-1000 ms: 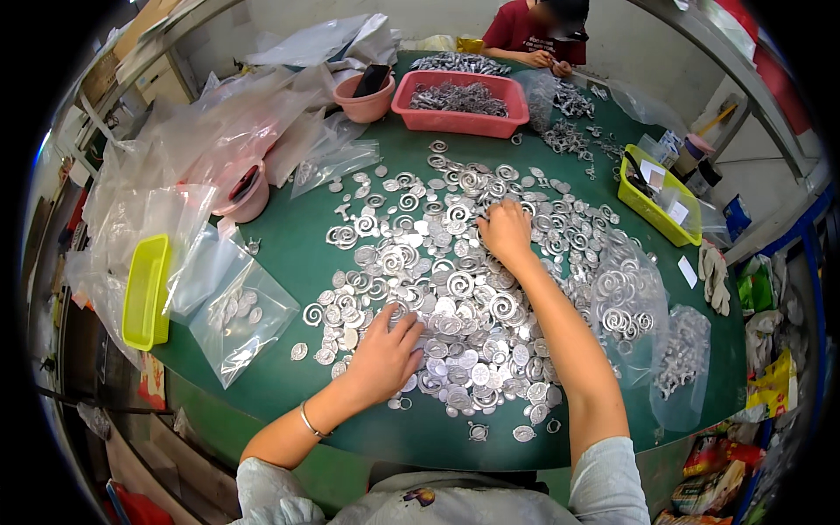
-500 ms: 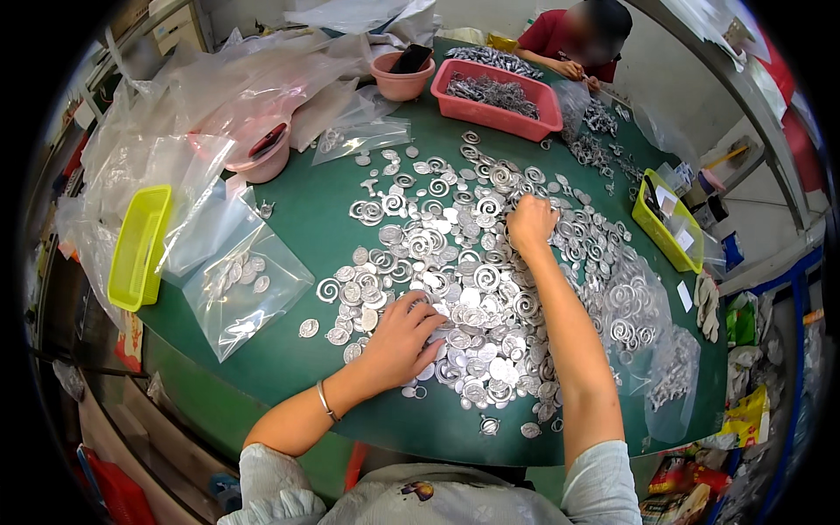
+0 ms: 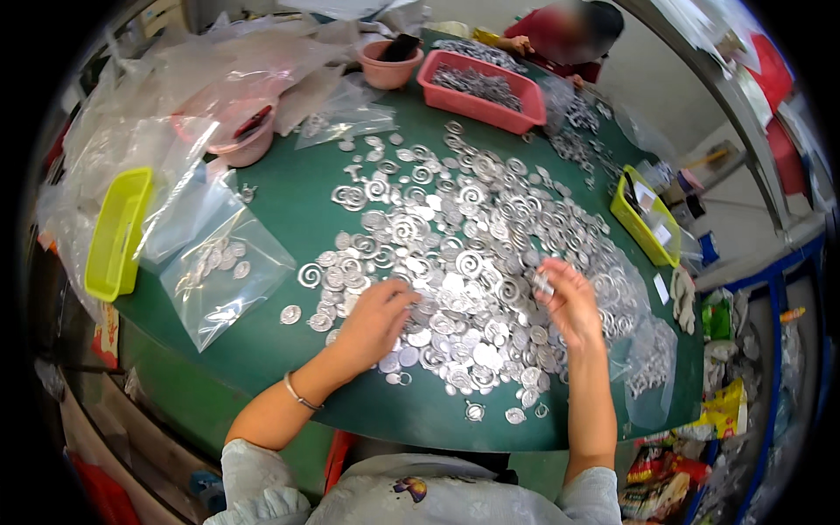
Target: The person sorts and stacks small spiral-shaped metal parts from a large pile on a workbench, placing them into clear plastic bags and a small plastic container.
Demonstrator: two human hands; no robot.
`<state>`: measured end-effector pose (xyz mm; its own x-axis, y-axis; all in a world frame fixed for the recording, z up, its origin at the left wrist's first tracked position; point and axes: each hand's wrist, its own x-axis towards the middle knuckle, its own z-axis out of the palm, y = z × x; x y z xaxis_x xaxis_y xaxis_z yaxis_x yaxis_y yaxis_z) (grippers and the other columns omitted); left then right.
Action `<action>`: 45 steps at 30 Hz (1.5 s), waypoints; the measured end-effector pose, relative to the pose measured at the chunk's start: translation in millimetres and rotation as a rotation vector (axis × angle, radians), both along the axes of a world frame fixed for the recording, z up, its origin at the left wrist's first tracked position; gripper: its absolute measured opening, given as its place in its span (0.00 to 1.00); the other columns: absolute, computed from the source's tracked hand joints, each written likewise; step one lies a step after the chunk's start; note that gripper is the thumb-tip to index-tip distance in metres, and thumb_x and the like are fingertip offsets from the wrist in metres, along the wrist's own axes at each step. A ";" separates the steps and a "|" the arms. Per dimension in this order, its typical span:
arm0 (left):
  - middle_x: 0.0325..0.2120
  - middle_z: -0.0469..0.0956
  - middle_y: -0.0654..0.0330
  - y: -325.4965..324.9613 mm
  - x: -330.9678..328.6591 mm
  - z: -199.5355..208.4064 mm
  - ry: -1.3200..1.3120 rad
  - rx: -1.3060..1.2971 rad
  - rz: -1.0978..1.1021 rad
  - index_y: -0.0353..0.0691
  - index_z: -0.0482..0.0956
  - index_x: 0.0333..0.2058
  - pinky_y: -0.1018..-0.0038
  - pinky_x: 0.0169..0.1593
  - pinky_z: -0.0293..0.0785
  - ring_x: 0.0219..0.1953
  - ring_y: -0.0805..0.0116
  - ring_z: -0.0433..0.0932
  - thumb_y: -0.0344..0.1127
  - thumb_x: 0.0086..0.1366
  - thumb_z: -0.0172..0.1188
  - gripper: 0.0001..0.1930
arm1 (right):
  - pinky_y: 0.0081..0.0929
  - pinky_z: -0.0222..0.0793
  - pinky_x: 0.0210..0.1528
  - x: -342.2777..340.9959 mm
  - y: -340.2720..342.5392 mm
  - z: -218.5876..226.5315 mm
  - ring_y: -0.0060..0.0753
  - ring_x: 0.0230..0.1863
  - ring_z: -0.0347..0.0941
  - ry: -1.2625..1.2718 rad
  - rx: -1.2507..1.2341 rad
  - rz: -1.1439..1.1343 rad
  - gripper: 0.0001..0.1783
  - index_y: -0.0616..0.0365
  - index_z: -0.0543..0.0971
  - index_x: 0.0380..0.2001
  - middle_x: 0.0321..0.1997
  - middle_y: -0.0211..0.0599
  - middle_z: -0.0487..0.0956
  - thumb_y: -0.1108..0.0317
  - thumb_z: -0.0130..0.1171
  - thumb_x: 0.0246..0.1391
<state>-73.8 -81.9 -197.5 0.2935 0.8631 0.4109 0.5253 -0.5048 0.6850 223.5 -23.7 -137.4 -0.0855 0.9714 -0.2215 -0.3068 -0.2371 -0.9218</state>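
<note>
sorting through silver pieces (image 3: 470, 264) mid-surface (image 3: 302, 201) seems underway: the right hand (image 3: 573, 302) pinches a small piece (image 3: 542, 283) right of centre; the left hand (image 3: 376, 322) touches the pile's near-left side, grip unclear. next seemingly needs a steady pinch.

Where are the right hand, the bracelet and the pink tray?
Right hand (image 3: 572, 304): head view, on the middle of the hand.
Bracelet (image 3: 297, 396): head view, on its band.
Pink tray (image 3: 477, 108): head view, on its near long wall.
</note>
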 end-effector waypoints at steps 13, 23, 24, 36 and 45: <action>0.37 0.73 0.52 -1.0 18.7 14.1 -0.115 -0.006 0.127 0.31 0.74 0.37 0.72 0.48 0.66 0.42 0.57 0.72 0.15 0.51 0.52 0.13 | 0.25 0.73 0.40 116.5 -189.7 -10.7 0.30 0.38 0.73 -0.949 0.643 -0.983 0.07 0.67 0.73 0.32 0.39 0.40 0.70 0.87 0.52 0.48; 0.38 0.73 0.49 3.3 12.6 4.2 -0.053 -0.019 0.144 0.32 0.72 0.41 0.70 0.46 0.68 0.41 0.53 0.73 0.16 0.51 0.54 0.17 | 0.36 0.65 0.46 168.1 -170.2 -37.0 0.48 0.44 0.70 -1.573 0.515 -0.901 0.09 0.66 0.74 0.32 0.40 0.46 0.74 0.83 0.56 0.44; 0.38 0.73 0.50 3.6 12.9 3.8 -0.045 0.001 0.152 0.32 0.72 0.41 0.70 0.46 0.67 0.41 0.53 0.73 0.16 0.51 0.54 0.17 | 0.36 0.65 0.43 155.0 -167.7 -33.9 0.47 0.39 0.70 -1.559 0.586 -0.972 0.08 0.65 0.75 0.31 0.35 0.44 0.74 0.84 0.55 0.43; 0.40 0.70 0.52 2.0 14.3 6.4 0.100 0.027 0.058 0.34 0.77 0.34 0.65 0.49 0.63 0.44 0.53 0.68 0.22 0.50 0.59 0.10 | 0.33 0.64 0.49 43.4 -107.0 -14.8 0.48 0.46 0.68 -1.087 0.590 -0.084 0.17 0.65 0.73 0.41 0.43 0.46 0.73 0.74 0.59 0.46; 0.41 0.70 0.55 0.3 12.7 7.9 0.162 0.044 0.131 0.37 0.77 0.37 0.65 0.51 0.59 0.46 0.56 0.68 0.21 0.52 0.56 0.12 | 0.42 0.55 0.57 -15.3 -20.0 -46.3 0.54 0.58 0.58 -1.415 0.741 -0.061 0.26 0.66 0.70 0.48 0.54 0.53 0.66 0.61 0.59 0.48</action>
<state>-61.0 -81.6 -189.6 0.2452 0.8805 0.4057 0.6898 -0.4525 0.5651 208.2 -43.7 -183.7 -0.1895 0.8895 0.4158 0.8643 0.3520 -0.3593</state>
